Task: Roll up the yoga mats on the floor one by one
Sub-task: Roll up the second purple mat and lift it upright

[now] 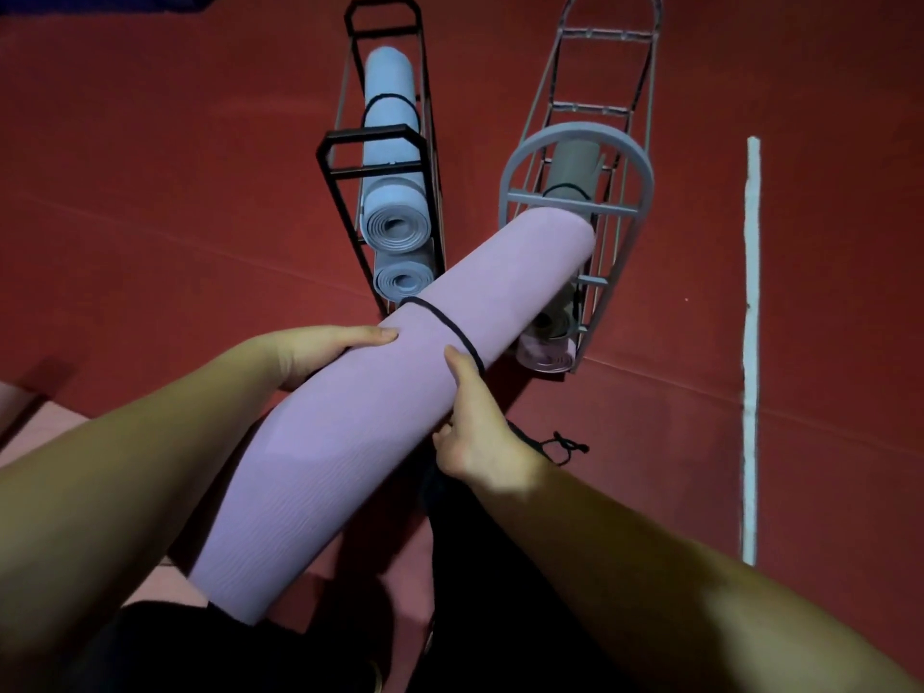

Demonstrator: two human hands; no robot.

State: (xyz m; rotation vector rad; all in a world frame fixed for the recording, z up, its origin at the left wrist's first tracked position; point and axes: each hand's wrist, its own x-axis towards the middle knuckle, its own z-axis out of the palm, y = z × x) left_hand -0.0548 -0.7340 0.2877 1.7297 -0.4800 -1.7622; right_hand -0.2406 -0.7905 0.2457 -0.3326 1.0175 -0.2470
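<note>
Right hand: thumb pressed on the rolled pink mat just beside the black elastic band, remaining fingers curled beneath, apparently pinching the cord. Left hand: cupped round the far side of the roll, thumb flat on top. Roll held off the red floor, far end poking toward the grey rack; black rack with blue rolls alongside. Step judged: securing the finished roll. Next: seat band squarely, then stow. No brands, labels or writing legible.
</note>
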